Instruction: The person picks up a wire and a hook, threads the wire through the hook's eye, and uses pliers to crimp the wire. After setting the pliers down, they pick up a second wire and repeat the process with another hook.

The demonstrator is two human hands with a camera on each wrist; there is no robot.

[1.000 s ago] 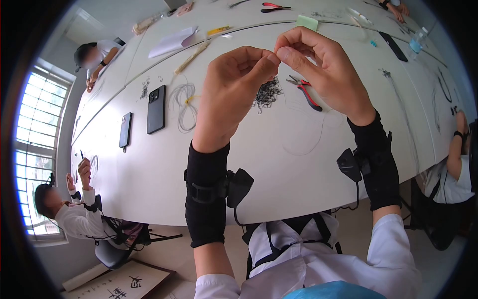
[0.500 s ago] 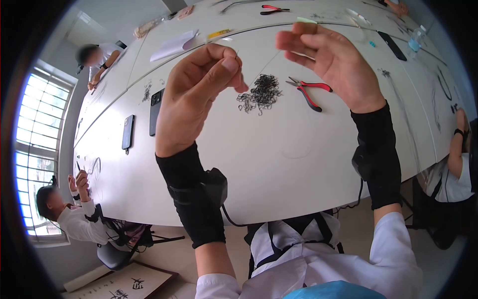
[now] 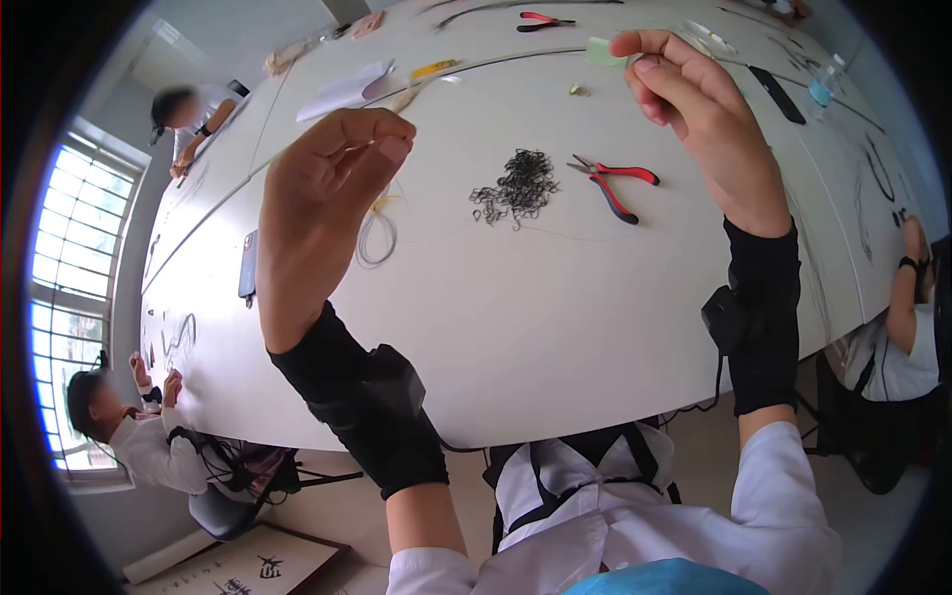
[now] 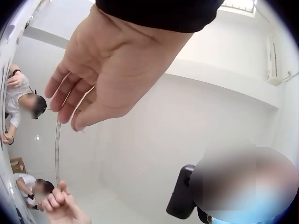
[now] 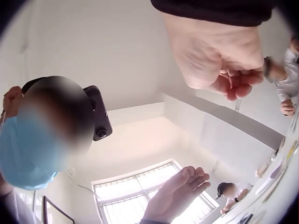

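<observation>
In the head view my left hand [image 3: 322, 198] is raised over the table's left part, thumb and forefinger pinched together. A tiny thin tip shows at its thumb in the left wrist view; it looks like a fish hook, mostly hidden by the fingers. Off to the right, my right hand [image 3: 704, 119] pinches with curled fingers at what looks like thin clear fishing line, barely visible. Between the hands a pile of small black fish hooks [image 3: 526, 183] lies on the white table [image 3: 555, 327]. Red-handled pliers [image 3: 615, 188] rest beside the pile, jaws spread.
A coil of clear line [image 3: 377, 238] lies behind my left hand, near a phone [image 3: 248, 268]. Farther back are white paper [image 3: 342, 91], a yellow packet [image 3: 433, 68], a green note [image 3: 602, 52] and second pliers [image 3: 545, 21]. A water bottle [image 3: 825, 81] stands at right. Other people sit around the table.
My hands began fingertip to fingertip, then parted. The left has moved left and towards me; the right opened its fingers, moved right and now pinches again. Pile and pliers stayed put.
</observation>
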